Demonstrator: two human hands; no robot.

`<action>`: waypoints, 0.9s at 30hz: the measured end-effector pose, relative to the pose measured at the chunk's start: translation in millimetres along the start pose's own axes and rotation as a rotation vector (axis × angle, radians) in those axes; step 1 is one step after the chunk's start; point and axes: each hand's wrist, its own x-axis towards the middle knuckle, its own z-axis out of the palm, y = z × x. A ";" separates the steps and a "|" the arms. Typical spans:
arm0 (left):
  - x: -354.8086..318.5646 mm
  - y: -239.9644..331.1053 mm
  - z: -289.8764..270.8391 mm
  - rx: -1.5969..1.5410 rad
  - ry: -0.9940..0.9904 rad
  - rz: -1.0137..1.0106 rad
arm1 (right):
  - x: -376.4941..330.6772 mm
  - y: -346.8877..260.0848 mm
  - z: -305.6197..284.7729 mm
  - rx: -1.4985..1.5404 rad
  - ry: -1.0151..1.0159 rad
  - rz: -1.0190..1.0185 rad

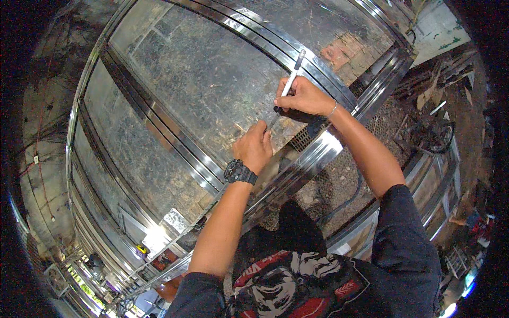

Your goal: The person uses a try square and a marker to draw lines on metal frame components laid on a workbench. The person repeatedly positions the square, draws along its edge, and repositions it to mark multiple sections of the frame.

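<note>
Right hand (pixel 306 99) grasping pen (pixel 289 86) | left hand (pixel 253 147), lower left of pen: curled, hold unclear | seemingly marking — next move calls for steady pen

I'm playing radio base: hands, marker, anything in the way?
Right hand gripping white marker. Left hand near marker's lower end, grip unclear. Shiny metal bar alongside, not blocking.

The person's bare forearms (pixel 366 146) reach forward, angled inward. The left hand (pixel 254 144) is low, back upward, fingers curled; the right hand (pixel 306 97) (slightly farther forward) is closed in a thumb-and-finger pinch.
</note>
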 end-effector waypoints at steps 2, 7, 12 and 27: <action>-0.8 0.9 -0.2 0.001 -0.003 -0.006 | 0.0 -1.8 -0.4 -0.007 -0.021 0.004; 0.0 2.4 -0.6 0.018 -0.020 -0.024 | 0.6 -0.2 -1.7 -0.019 -0.038 0.016; 0.2 1.6 0.0 -0.025 0.037 -0.009 | -0.4 -3.8 -0.7 -0.069 -0.033 -0.023; 0.9 0.8 -0.7 -0.030 -0.008 -0.016 | -0.7 -4.2 -0.5 -0.162 -0.053 -0.014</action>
